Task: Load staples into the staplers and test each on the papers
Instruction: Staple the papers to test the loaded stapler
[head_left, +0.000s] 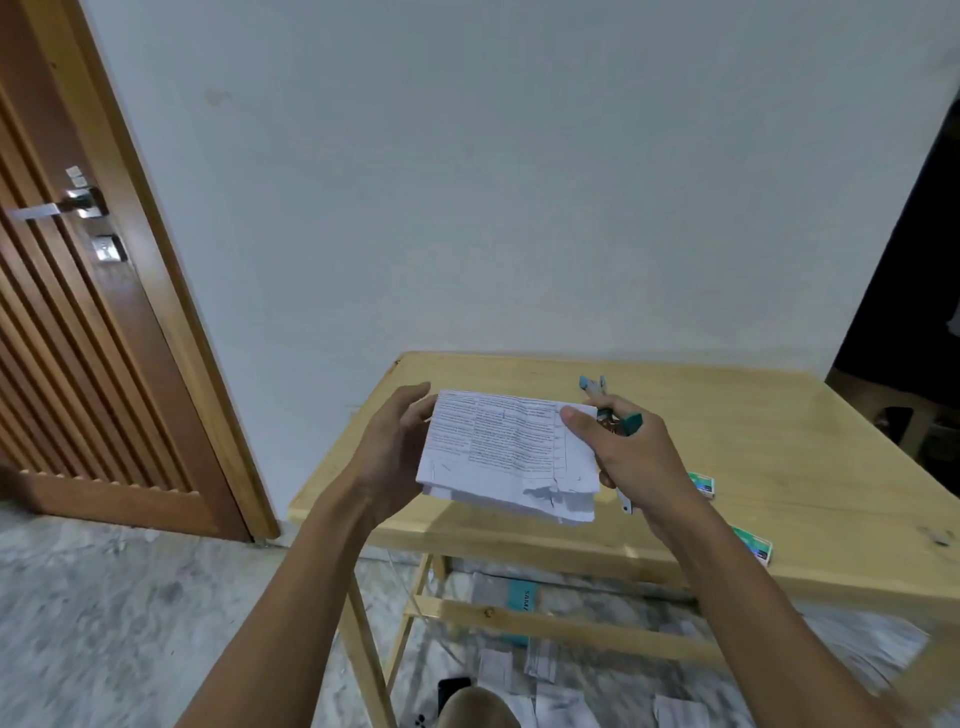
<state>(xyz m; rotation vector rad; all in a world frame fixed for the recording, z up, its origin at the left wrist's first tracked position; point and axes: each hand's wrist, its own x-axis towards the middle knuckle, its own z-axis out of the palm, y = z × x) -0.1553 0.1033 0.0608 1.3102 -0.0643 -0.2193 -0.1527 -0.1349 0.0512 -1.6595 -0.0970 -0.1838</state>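
Bare forearms (280, 613), left hand (387, 447), right hand (631, 457)

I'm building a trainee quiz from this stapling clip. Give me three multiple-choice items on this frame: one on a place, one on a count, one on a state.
1. Where is the folded stack of printed white papers?
A flat on the table; B held up between both hands; C leaning on the wall.
2. How many small green staple boxes lie on the pale wooden table?
A none; B two; C five.
3. What is the right hand doing?
A hanging idle; B pinching the papers while holding a teal-and-white stapler; C pressing flat on the table.

Answers:
1 B, the left hand and right hand grip its two ends above the table.
2 B, both lie to the right of the right hand.
3 B, its thumb lies on the top sheet and the stapler shows behind its fingers.
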